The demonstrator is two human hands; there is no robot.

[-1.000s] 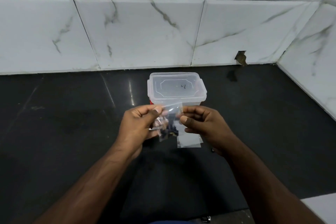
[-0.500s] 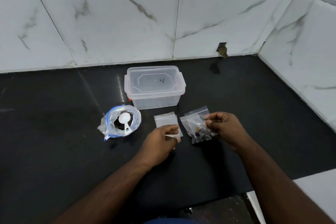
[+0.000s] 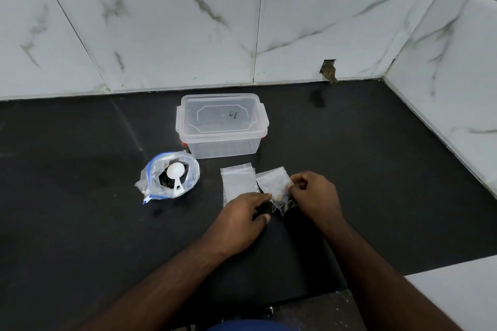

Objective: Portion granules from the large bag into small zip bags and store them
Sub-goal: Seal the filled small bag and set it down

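On left of dark surface [image 3: 80, 223]: large bag [image 3: 169, 179], mouth open, white scoop [image 3: 176, 176] inside; empty zip bag [image 3: 238, 183] flat, left hand [image 3: 243, 216] fingers loosely curled over its near edge; right hand [image 3: 313, 196] fingers pinching filled zip bag [image 3: 277, 189]; press seal fully shut, then unlatch lidded box [image 3: 222, 123] beyond
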